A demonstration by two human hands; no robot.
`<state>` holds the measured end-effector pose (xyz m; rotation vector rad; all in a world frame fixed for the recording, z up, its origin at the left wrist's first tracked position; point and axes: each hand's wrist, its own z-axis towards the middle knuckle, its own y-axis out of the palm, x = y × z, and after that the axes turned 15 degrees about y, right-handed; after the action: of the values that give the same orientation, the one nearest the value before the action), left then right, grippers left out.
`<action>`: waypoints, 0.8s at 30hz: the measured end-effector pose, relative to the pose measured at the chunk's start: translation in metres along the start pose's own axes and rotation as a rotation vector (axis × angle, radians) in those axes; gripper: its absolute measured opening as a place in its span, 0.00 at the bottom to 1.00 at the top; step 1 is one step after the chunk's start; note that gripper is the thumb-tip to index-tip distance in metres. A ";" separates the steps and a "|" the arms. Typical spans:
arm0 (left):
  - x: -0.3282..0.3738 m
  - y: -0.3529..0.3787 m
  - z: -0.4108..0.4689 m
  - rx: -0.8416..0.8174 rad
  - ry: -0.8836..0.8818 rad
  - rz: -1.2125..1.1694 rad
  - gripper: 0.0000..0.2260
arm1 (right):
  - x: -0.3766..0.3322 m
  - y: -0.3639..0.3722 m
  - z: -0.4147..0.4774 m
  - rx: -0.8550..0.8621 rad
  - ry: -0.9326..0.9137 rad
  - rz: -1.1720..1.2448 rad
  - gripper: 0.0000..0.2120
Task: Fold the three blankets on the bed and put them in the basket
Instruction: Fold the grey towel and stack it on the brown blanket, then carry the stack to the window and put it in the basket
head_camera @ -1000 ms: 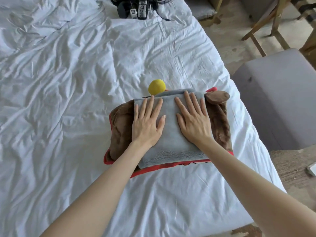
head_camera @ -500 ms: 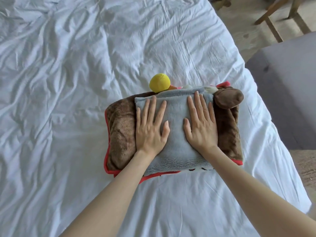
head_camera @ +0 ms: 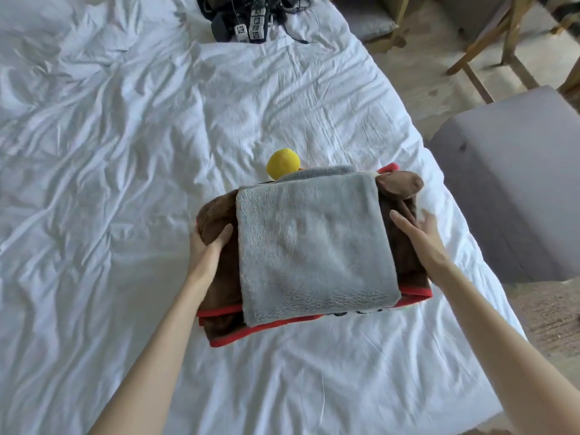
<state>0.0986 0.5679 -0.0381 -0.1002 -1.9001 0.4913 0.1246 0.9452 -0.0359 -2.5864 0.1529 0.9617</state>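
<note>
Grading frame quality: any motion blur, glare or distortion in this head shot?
Head view: soft daylight, no glare on the crumpled white bed sheet. The right hand is motion-blurred at the fingers beside the brown plush blanket. The left hand, gripping that blanket's edge, and the grey fleece blanket look sharp. The wooden chair legs top right look soft.

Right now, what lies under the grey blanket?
Directly under the grey blanket lies the folded brown blanket with red trim. Below that, another red-edged layer shows at the near edge. Their middle parts are covered, so unseen.
</note>
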 end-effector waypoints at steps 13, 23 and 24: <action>-0.048 -0.002 -0.001 -0.415 -0.349 -0.526 0.23 | 0.031 0.011 0.048 -0.564 0.250 0.174 0.22; -0.055 0.013 -0.007 -0.448 -0.122 -0.668 0.17 | 0.051 0.027 0.032 -0.700 0.217 0.448 0.14; -0.054 0.011 -0.008 -0.452 -0.121 -0.680 0.17 | 0.055 0.026 0.026 -0.722 0.209 0.473 0.13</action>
<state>0.1245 0.5643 -0.0876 0.2812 -1.9875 -0.4001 0.1446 0.9331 -0.0979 -3.4149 0.5908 1.0331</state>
